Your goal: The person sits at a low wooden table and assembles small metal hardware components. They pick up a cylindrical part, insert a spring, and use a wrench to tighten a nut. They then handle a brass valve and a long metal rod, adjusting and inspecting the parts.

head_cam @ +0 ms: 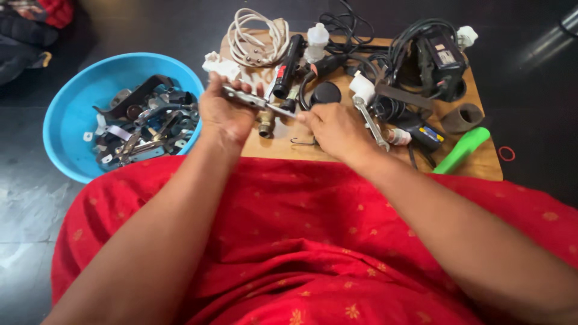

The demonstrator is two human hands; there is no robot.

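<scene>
The small wooden bench [481, 165] is packed almost to its edges, so there is little bare wood left, only a strip along the near edge under the hands. A green handle [462, 150] pokes past the right front corner, and a red ring [506, 153] lies on the dark floor [150, 24] just beside that corner. A white cord [256, 36] hangs near the back edge. To the left, close beside the bench, sits a blue tub [72, 108] full of metal bits [144, 123]. Both arms reach forward over a red cloth [313, 241] (it covers the lap). The left hand [226, 114] is lifted, fingers curled tight around one end of a metal tool [256, 100]. The right hand [337, 127] sits lower and pinches the tool's thin other end. So the tool runs between the two hands, tilted down to the right, held above the bench's front part. A brass fitting [265, 124] sits just under it, and a silver wrench [370, 123] lies just beside the right hand.
</scene>
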